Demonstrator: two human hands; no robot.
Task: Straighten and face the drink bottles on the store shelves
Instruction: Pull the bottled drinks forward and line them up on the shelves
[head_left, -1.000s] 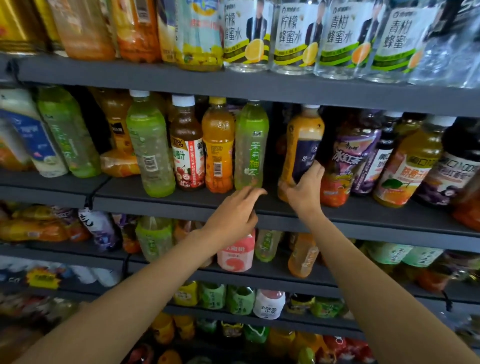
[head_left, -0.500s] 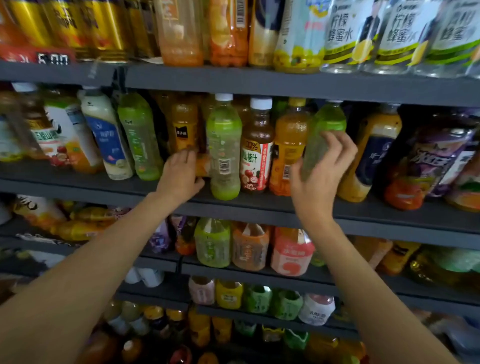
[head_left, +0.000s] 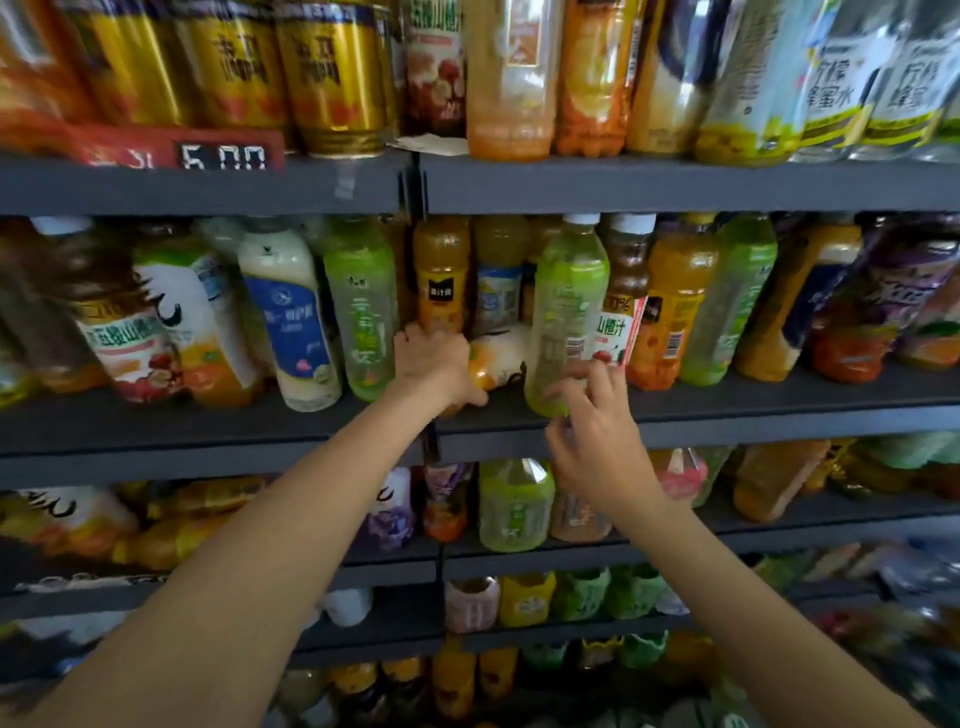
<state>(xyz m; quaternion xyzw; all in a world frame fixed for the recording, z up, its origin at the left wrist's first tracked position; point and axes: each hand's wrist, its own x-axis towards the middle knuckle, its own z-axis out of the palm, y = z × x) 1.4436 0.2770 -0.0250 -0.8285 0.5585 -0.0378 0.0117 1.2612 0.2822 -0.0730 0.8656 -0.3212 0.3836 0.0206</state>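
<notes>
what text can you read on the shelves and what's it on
"5.00": price tag on the top shelf edge
"山楂汁": red and white label of the brown bottle, with a partly hidden "100%" above it
"柠檬蜂蜜水": clear bottle on the top shelf, right
"果汁源": black patch on the orange bottle; blurred, so unsure
Gold cans: large characters too blurred to read
Green bottles, barcodes and lower shelves: too small or blurred

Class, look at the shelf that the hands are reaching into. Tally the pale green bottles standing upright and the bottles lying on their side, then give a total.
pale green upright bottles: 3
bottle lying on its side: 1
Total: 4
</notes>
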